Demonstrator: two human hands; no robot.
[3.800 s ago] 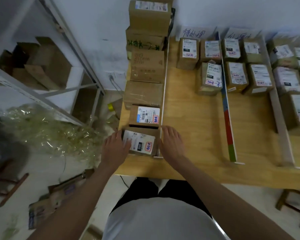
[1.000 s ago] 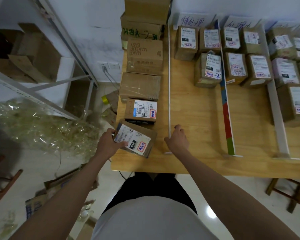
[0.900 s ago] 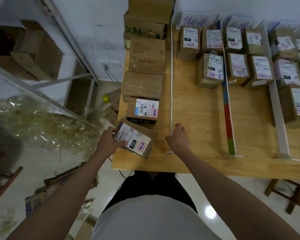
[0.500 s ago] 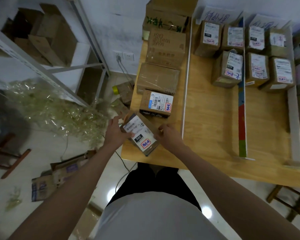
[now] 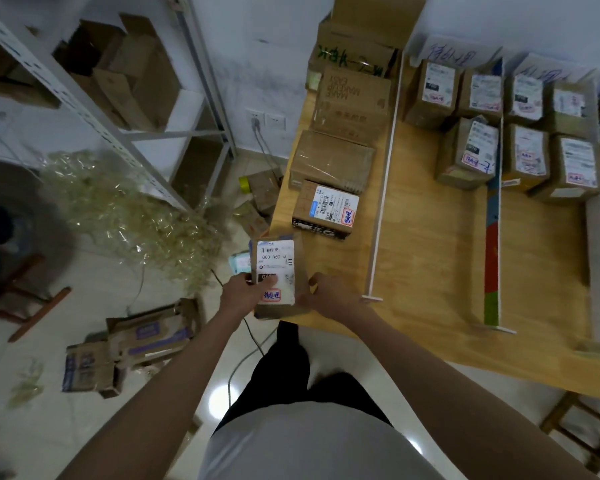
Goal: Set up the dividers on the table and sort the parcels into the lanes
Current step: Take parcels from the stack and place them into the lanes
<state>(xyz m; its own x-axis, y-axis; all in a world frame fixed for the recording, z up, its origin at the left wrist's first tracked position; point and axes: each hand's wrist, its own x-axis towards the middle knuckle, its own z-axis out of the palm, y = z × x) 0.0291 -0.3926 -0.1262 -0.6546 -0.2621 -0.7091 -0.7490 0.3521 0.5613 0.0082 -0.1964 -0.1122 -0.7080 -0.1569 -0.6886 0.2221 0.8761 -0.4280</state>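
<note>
Both hands clamp one parcel (image 5: 278,277) at the near left corner of the table (image 5: 430,258): the left hand (image 5: 238,297) grips its left edge with the thumb laid over the label, and the right hand (image 5: 329,294) holds its right side, fingers curled round it. The parcel's label faces up. Just beyond the grip lies a labelled box (image 5: 326,209), with more boxes in a row behind it. Right of the grip, close by, stands the white divider (image 5: 381,188); further right, well apart, stands a coloured divider (image 5: 492,237).
</note>
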